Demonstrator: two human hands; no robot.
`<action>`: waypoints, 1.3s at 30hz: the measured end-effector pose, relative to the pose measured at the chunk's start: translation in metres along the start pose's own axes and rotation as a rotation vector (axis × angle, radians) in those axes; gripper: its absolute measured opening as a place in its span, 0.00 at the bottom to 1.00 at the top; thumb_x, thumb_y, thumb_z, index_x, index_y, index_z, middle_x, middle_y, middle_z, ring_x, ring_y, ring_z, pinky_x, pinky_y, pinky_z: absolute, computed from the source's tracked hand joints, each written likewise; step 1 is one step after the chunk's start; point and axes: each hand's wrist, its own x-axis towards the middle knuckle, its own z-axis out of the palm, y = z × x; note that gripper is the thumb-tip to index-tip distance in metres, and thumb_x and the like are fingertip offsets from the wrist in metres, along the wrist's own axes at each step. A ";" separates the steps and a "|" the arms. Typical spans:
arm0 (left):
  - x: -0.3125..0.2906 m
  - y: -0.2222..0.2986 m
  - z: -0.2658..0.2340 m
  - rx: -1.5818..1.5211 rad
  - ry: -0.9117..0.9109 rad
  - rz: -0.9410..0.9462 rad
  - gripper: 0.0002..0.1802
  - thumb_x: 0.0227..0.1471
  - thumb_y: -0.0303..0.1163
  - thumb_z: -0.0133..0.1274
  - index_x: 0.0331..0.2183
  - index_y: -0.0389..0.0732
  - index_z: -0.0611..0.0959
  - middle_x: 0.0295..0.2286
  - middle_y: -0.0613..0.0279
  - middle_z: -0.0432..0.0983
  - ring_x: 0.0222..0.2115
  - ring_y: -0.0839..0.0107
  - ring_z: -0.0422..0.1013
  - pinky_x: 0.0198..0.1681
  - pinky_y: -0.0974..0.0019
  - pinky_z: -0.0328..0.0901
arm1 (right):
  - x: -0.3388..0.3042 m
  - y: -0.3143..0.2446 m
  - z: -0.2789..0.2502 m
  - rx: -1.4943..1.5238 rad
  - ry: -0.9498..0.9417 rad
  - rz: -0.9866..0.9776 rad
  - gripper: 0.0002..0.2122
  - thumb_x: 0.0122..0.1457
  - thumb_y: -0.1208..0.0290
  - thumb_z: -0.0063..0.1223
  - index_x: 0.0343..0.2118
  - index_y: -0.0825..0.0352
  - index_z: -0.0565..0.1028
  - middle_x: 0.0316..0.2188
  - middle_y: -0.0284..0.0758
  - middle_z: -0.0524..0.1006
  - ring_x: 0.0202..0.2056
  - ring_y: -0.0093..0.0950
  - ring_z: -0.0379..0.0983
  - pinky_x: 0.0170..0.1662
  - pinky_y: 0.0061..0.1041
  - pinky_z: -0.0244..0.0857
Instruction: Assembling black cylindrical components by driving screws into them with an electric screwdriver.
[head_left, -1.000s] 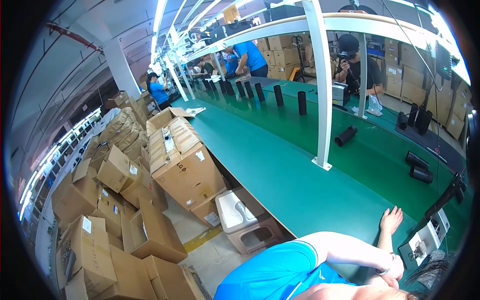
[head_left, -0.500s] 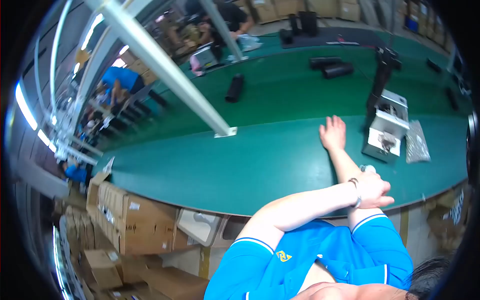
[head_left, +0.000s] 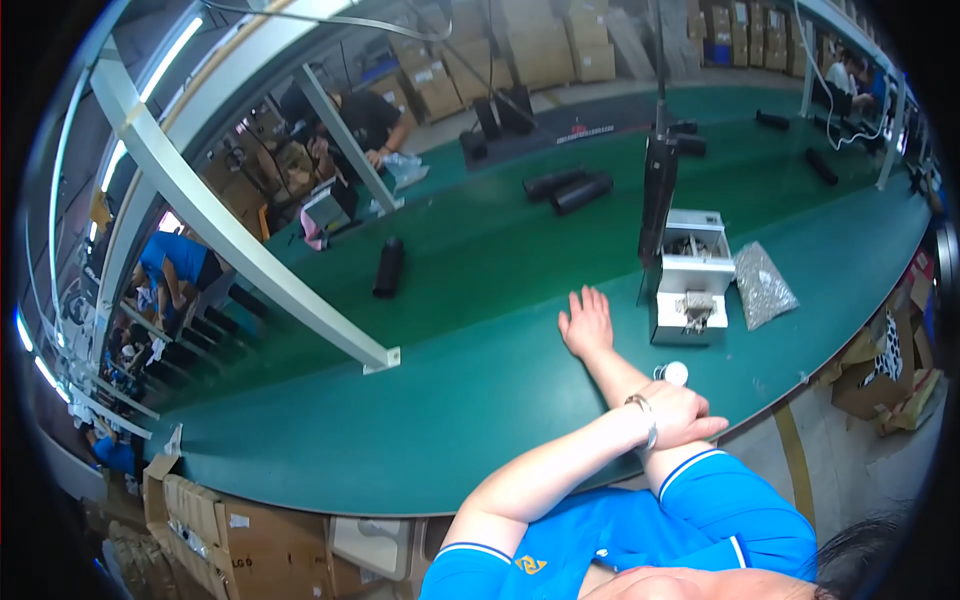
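Observation:
My right hand (head_left: 588,325) lies flat on the green table (head_left: 480,420), fingers stretched forward and slightly apart, holding nothing. Across my right forearm rests my left hand (head_left: 690,416), its visible fingers stretched out and a bracelet on its wrist. Beside that forearm stands a small white round object (head_left: 675,373), partly hidden, whose kind I cannot make out. Nearest my right hand, on its right, is a silver metal box-shaped fixture (head_left: 692,285) with a tall black upright part (head_left: 656,190). A clear bag of small parts (head_left: 765,285) lies right of the fixture.
Black cylinders (head_left: 388,268) lie on the strip beyond. A white metal post (head_left: 240,240) is fixed to the table at left. Cardboard boxes (head_left: 270,545) stand below the near left edge. Another person (head_left: 370,125) works across the table, and others sit farther off.
The view has swung to the right, so the table, fixture and posts appear farther left and lower. My hands keep the same pose, left across the right forearm.

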 end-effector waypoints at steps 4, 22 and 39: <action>-0.002 0.007 -0.005 -0.001 -0.003 -0.028 0.23 0.49 0.50 0.39 0.21 0.40 0.76 0.20 0.56 0.73 0.22 0.57 0.70 0.28 0.62 0.65 | -0.003 -0.001 -0.001 -0.016 -0.016 0.012 0.21 0.48 0.60 0.41 0.42 0.71 0.67 0.46 0.48 0.63 0.50 0.41 0.55 0.55 0.35 0.44; -0.001 0.006 -0.001 -0.057 0.055 0.034 0.22 0.51 0.48 0.39 0.22 0.38 0.74 0.19 0.55 0.72 0.21 0.60 0.68 0.26 0.65 0.63 | 0.000 0.002 -0.008 -0.035 -0.119 0.061 0.22 0.51 0.58 0.36 0.44 0.71 0.65 0.48 0.48 0.61 0.53 0.40 0.52 0.57 0.35 0.38; 0.000 0.003 0.000 -0.053 0.129 0.029 0.20 0.51 0.45 0.40 0.20 0.38 0.72 0.18 0.53 0.71 0.20 0.55 0.67 0.26 0.61 0.62 | 0.009 0.007 -0.011 -0.109 -0.129 0.016 0.20 0.47 0.59 0.38 0.37 0.70 0.70 0.41 0.44 0.66 0.45 0.37 0.59 0.50 0.34 0.47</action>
